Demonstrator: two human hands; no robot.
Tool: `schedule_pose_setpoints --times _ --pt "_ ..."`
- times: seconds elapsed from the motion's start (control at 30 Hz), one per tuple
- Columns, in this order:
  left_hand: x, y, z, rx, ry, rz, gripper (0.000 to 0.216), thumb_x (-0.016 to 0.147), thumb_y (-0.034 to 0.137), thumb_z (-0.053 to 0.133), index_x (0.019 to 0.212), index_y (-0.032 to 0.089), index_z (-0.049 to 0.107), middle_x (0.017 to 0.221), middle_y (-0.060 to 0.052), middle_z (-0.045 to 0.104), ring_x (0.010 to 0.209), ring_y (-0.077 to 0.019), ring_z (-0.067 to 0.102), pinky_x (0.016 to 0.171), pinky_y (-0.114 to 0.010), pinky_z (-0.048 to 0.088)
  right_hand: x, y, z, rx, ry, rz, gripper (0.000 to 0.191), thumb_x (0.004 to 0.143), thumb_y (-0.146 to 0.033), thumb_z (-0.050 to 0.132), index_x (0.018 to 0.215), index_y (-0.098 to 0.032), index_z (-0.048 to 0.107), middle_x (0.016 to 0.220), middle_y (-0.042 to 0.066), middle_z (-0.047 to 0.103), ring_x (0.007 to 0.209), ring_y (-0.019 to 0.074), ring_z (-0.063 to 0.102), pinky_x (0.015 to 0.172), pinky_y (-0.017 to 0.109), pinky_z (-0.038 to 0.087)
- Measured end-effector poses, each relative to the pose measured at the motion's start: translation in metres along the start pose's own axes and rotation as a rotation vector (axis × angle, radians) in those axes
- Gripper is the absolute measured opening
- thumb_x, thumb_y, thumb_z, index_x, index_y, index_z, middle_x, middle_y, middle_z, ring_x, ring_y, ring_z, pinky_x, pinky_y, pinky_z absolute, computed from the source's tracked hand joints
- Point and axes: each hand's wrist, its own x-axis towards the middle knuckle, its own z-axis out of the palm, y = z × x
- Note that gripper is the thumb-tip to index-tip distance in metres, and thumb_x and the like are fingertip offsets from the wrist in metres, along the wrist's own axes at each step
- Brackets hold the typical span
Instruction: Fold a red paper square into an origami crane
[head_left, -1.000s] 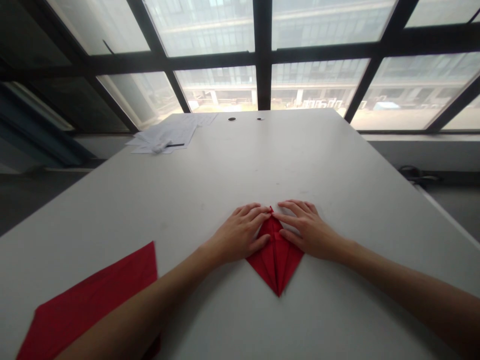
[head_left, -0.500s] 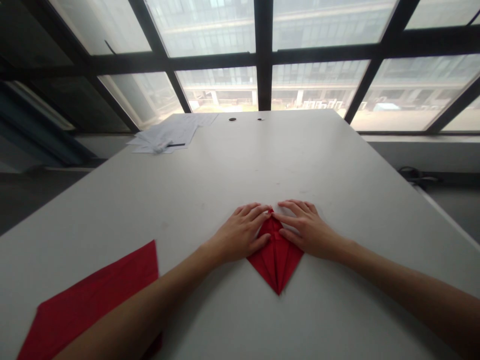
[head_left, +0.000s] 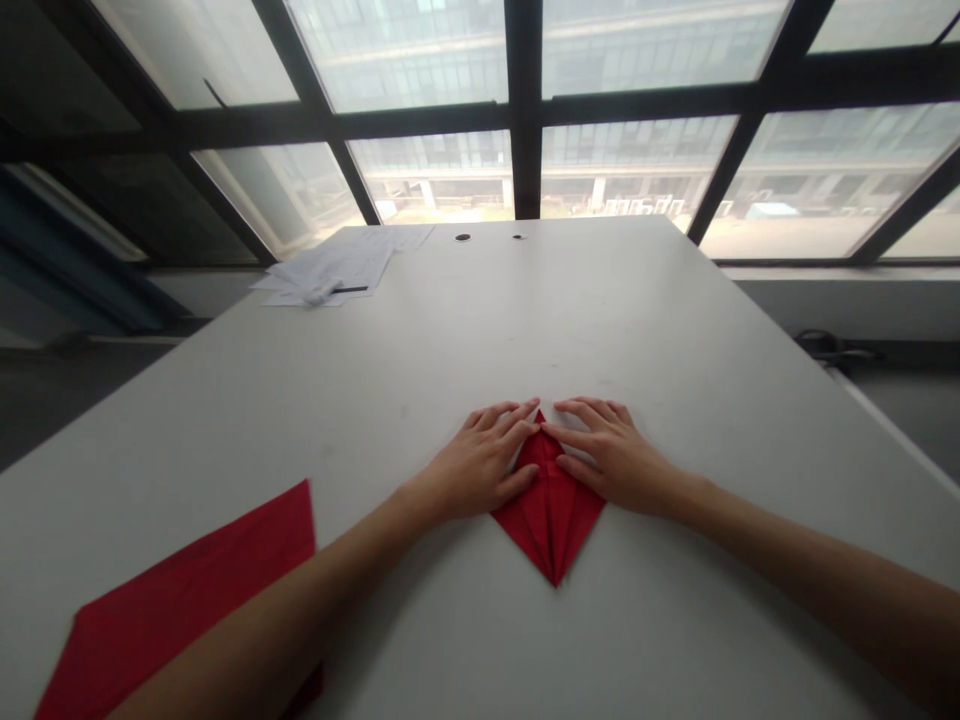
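A folded piece of red paper (head_left: 551,510), diamond-shaped with creases running to its near point, lies flat on the white table (head_left: 420,620). My left hand (head_left: 487,460) rests on its left side, thumb on the paper and fingertips close to the far tip. From the right, my right hand (head_left: 607,450) presses on it with the index finger near the far tip and the thumb lower down. Both hands have their fingers stretched out. Parts of the paper's left and right edges are hidden under the hands.
A larger sheet of red paper (head_left: 202,570) lies at the front left, partly under my left forearm. White papers (head_left: 337,260) with a dark pen-like stick (head_left: 349,290) are at the far left. Large windows (head_left: 435,170) stand beyond the table.
My left fingertips have lifted slightly from the far tip of the folded paper, which now shows more fully. Otherwise the hands and paper have hardly moved.
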Motion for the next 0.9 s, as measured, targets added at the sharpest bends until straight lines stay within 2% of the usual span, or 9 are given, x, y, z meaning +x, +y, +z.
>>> schedule_pose_setpoints --times 0.1,0.27,0.43,0.63,0.9 --pt "-0.0003 -0.0007 0.0005 0.007 -0.004 0.007 0.06 0.095 0.045 0.051 0.148 0.024 0.032 0.159 -0.008 0.03 0.139 -0.029 0.034 0.112 -0.048 0.03 -0.0001 0.0006 0.0008 -0.005 -0.001 0.0 0.04 0.095 -0.034 0.053 0.134 -0.031 0.058 0.141 0.012 0.051 0.131 0.0307 0.041 0.106 0.051 0.031" --pt "0.0002 -0.0002 0.0003 0.015 -0.031 0.01 0.058 0.096 0.045 0.049 0.147 0.023 0.034 0.155 -0.008 0.038 0.14 -0.0296 0.034 0.112 -0.048 0.029 0.0 0.0007 0.0011 -0.001 -0.005 -0.003 0.04 0.095 -0.034 0.053 0.135 -0.03 0.057 0.141 0.012 0.051 0.131 0.0305 0.041 0.106 0.051 0.031" --pt "-0.0004 -0.0003 0.0008 0.02 -0.014 0.007 0.06 0.095 0.045 0.05 0.149 0.024 0.031 0.159 -0.007 0.03 0.14 -0.0293 0.033 0.112 -0.048 0.03 0.0 0.0005 0.0009 -0.006 -0.001 -0.004 0.04 0.095 -0.034 0.053 0.135 -0.03 0.057 0.142 0.011 0.05 0.131 0.0305 0.041 0.106 0.051 0.031" --pt "-0.0003 -0.0002 0.0003 0.011 0.003 0.02 0.056 0.095 0.044 0.05 0.146 0.023 0.037 0.15 -0.009 0.043 0.139 -0.0281 0.035 0.113 -0.047 0.03 -0.0004 0.0003 0.0002 -0.005 -0.005 -0.007 0.041 0.095 -0.034 0.052 0.135 -0.029 0.056 0.142 0.011 0.05 0.131 0.0303 0.041 0.107 0.05 0.031" --pt "0.0003 0.0025 -0.0019 -0.005 0.024 0.024 0.047 0.094 0.042 0.054 0.136 0.022 0.046 0.14 -0.01 0.05 0.136 -0.0268 0.038 0.114 -0.046 0.031 0.0001 0.0007 0.0001 -0.002 -0.005 -0.004 0.039 0.094 -0.035 0.054 0.133 -0.029 0.058 0.142 0.012 0.052 0.131 0.0304 0.042 0.106 0.05 0.031"
